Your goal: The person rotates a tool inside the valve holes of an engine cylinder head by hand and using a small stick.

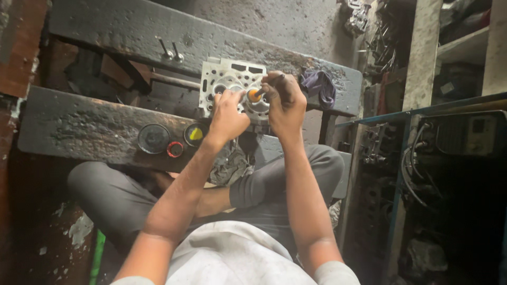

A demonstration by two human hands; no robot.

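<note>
Left hand (228,117) closed on top of grey metal engine block (235,87), fingers curled down around a small part at its face; what exactly is pinched, hidden by knuckles

Right hand (285,101) just beside, clenched around slim dark tool (270,84), tip slanting down to orange round piece (254,95) sitting in a bore of block, between both hands

Block lying flat, bridging gap between two rough dark planks: near plank (79,129) and far plank (132,31)

Far left on near plank: black round lid (153,138), then small red ring (175,149), then dark tin with yellow paste (195,134), all in a row, close together, well left of block

Two bolts (171,50) standing up from far plank, above-left of block

Crumpled grey rag (229,166) on lap under wrists, legs crossed in grey trousers

Right of hands: purple cloth (319,84) bunched on far plank end

Farther right: blue metal frame (401,158) with hanging cables, shelves with clutter, too dim to sort
</note>
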